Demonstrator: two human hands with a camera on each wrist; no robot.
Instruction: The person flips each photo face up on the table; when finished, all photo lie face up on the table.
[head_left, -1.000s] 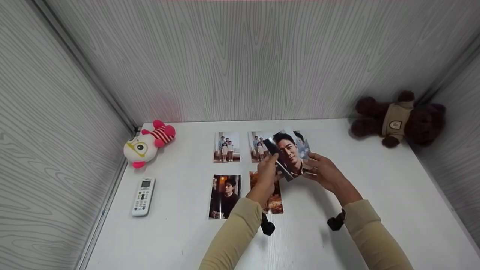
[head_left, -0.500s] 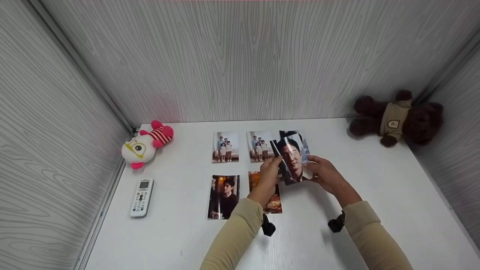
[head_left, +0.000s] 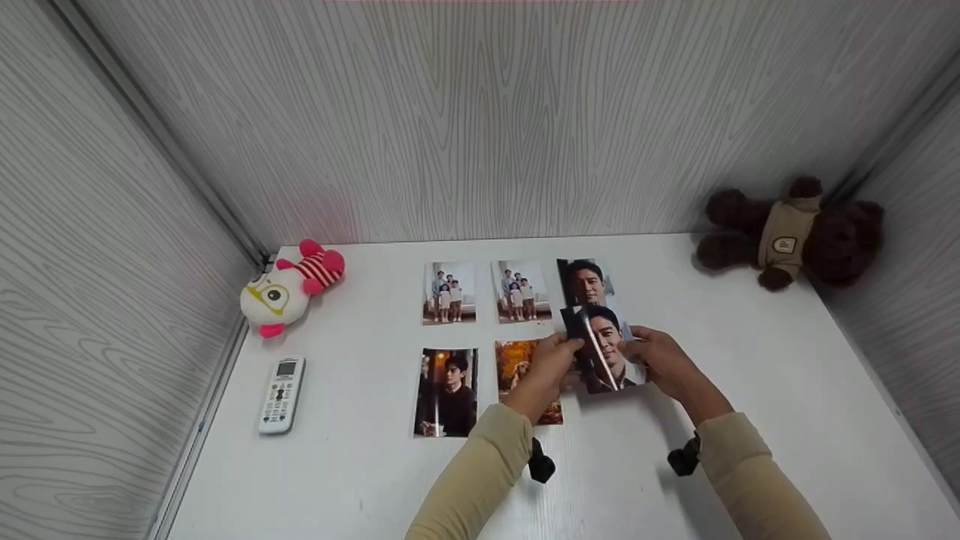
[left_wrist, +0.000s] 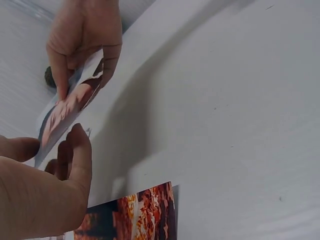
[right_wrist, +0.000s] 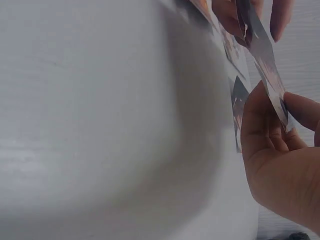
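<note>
Both hands hold a glossy portrait photo (head_left: 600, 352) above the table, tilted toward the head camera. My left hand (head_left: 551, 367) pinches its left edge, thumb on the front. On the opposite edge, my right hand (head_left: 664, 364) grips it the same way; the right wrist view shows the photo (right_wrist: 267, 70) edge-on between thumb and fingers. Whether it is one sheet or more, I cannot tell. Behind it lies a similar portrait print (head_left: 585, 281), its lower part hidden. A photo with autumn leaves (head_left: 517, 360) lies partly under my left hand.
Two family photos (head_left: 450, 292) lie side by side at the back, and a dark portrait photo (head_left: 448, 394) lies in front of them. A white remote control (head_left: 282, 395) and a pink-and-white plush toy (head_left: 292, 289) are at left. A brown teddy bear (head_left: 791, 236) lies back right.
Both hands have brought the held photo toward the front and slightly right. The second family photo and the top of the portrait print behind are now uncovered.
</note>
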